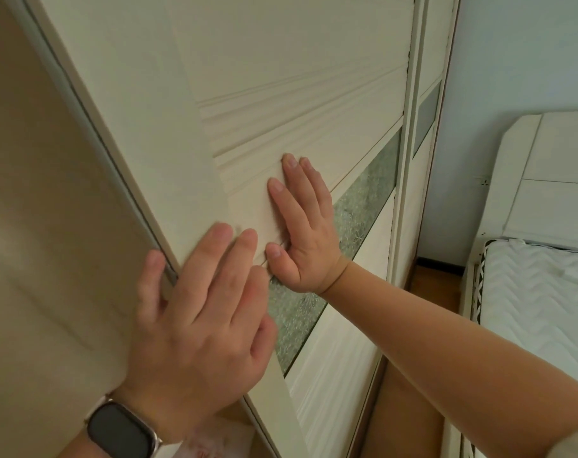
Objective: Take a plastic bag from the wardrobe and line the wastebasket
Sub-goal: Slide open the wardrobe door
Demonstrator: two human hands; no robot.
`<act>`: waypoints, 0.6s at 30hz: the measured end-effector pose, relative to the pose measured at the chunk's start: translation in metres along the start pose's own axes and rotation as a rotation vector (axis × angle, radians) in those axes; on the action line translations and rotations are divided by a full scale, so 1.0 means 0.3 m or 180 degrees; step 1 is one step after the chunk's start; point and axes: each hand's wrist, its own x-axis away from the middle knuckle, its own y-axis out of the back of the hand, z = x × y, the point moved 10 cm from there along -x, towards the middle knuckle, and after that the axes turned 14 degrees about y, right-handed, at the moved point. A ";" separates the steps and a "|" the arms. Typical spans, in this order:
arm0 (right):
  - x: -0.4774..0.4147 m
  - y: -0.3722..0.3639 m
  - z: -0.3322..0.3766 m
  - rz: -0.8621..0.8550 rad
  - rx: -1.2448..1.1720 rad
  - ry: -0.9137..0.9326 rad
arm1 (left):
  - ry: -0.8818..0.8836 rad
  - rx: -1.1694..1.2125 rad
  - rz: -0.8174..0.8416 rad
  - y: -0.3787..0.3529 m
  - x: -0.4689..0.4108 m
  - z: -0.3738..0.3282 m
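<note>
- The cream-white sliding wardrobe door [281,77] fills the middle of the view, tilted by the camera angle. Its panel carries raised, fanned ridges, and a band of frosted, flower-patterned greenish glass [357,223] crosses it lower down.
- The left hand [198,309] lies flat at the door's left edge, near the camera. Its grip is spread: the fingers rest on the door face, while the thumb [152,279] hooks round the edge frame.
- A dark rectangular smartwatch with a pale metal case [119,431] sits on the left wrist.
- The right hand [301,226] is pressed palm-down on the ridged panel, farther off and just right of the left hand. Its fingers are straight and slightly apart, holding nothing, with the thumb touching the top edge of the glass band.
- Left of the door's edge is a plain beige surface [49,226]; whether it is the wardrobe's inside or another panel cannot be told.
- A second cream door frame [423,127] stands right of the first, against a pale blue wall [512,61].
- At the far right are a white padded headboard [545,176] and a white quilted mattress [539,292], over a brown wooden floor [436,285].
- No plastic bag or wastebasket shows.
</note>
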 end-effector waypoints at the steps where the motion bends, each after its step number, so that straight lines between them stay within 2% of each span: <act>1: 0.002 0.002 -0.009 -0.0004 -0.0018 -0.0004 | 0.0010 -0.0006 -0.0009 -0.006 -0.003 -0.005; 6: 0.005 0.007 -0.030 0.0026 0.0007 0.0009 | 0.0024 -0.0032 -0.0013 -0.024 -0.016 -0.020; 11: 0.005 0.008 -0.029 0.0120 0.0068 -0.0013 | 0.0001 -0.0030 0.0260 -0.023 -0.024 -0.021; 18: 0.015 0.065 0.009 0.0674 0.0320 -0.0191 | -0.0517 0.0404 0.0841 0.004 0.080 -0.020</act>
